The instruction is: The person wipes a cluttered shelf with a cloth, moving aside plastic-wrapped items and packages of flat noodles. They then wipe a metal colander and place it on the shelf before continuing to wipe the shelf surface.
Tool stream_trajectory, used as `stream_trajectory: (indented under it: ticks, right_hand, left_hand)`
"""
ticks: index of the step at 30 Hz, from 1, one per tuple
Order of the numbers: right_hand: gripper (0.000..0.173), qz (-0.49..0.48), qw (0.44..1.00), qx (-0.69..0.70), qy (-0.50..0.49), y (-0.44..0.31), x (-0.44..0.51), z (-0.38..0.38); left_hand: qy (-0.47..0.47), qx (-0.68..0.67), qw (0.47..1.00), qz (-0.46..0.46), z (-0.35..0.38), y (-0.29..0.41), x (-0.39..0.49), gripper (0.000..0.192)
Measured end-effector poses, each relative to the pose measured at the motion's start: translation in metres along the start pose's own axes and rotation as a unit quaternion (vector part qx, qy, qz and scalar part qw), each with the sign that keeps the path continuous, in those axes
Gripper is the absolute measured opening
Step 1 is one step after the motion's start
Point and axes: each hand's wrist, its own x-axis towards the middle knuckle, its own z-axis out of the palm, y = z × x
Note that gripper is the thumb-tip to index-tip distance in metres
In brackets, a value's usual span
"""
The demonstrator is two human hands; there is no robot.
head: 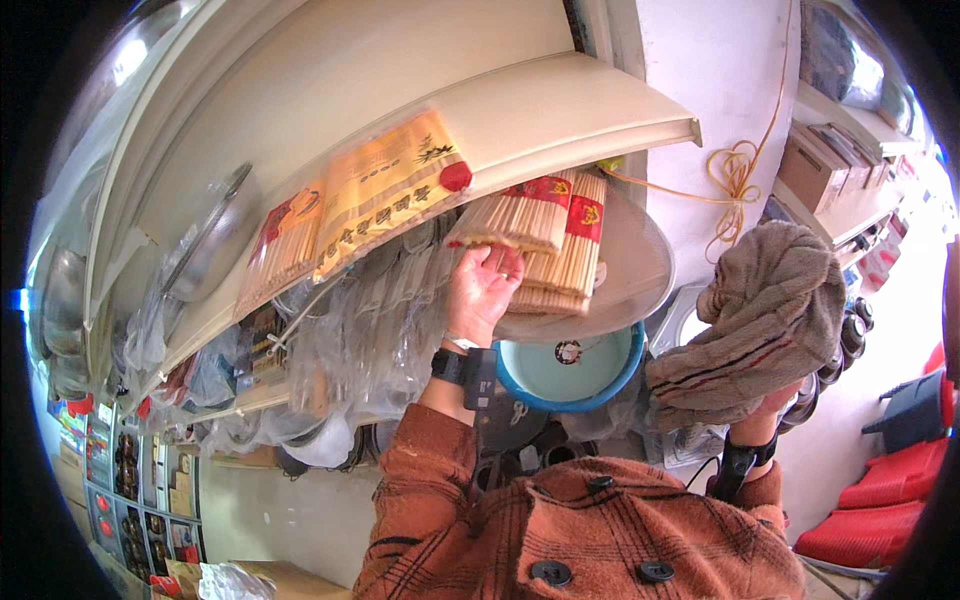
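My left hand is raised at the centre, palm up, its fingers curled at the lower edge of a bundle of wooden chopsticks with a red band; whether it grips the bundle cannot be told. More banded bundles lie under and beside that one, over a large round pale basin. On the right, a grey-brown towel with dark and red stripes hangs bunched over my right hand, which holds it from below; most of its fingers are hidden.
Packed chopsticks and a yellow printed packet lie on a cream metal shelf. A blue-rimmed tub stands below the basin. Plastic-wrapped wares crowd the lower shelf. A yellow cord hangs on the wall; red plastic baskets are at right.
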Motion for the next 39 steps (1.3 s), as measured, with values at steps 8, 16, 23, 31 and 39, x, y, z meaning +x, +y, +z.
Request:
stream_trajectory:
  ticks: [8,16,23,31,39]
  right_hand:
    - [0.055,0.043,0.999,0.004,-0.025,0.008,-0.018,0.008]
    - [0.062,0.03,0.999,-0.021,-0.004,-0.016,-0.049,-0.02]
    - [0.067,0.038,0.996,-0.061,0.045,-0.008,-0.052,-0.006]
    - [0.074,-0.112,0.945,-0.289,0.102,-0.004,-0.017,0.051]
    - [0.073,-0.194,0.557,-0.688,-0.422,0.127,-0.023,0.186]
  left_hand:
    - [0.08,-0.051,0.995,-0.002,0.014,-0.005,0.004,0.049]
    - [0.131,0.005,0.991,0.027,0.003,-0.008,0.039,0.051]
    - [0.043,0.103,0.99,0.083,0.0,-0.003,0.046,0.039]
    - [-0.035,0.124,0.981,0.145,0.015,-0.01,-0.073,0.024]
    - [-0.205,0.15,0.96,0.115,-0.038,-0.03,-0.188,0.051]
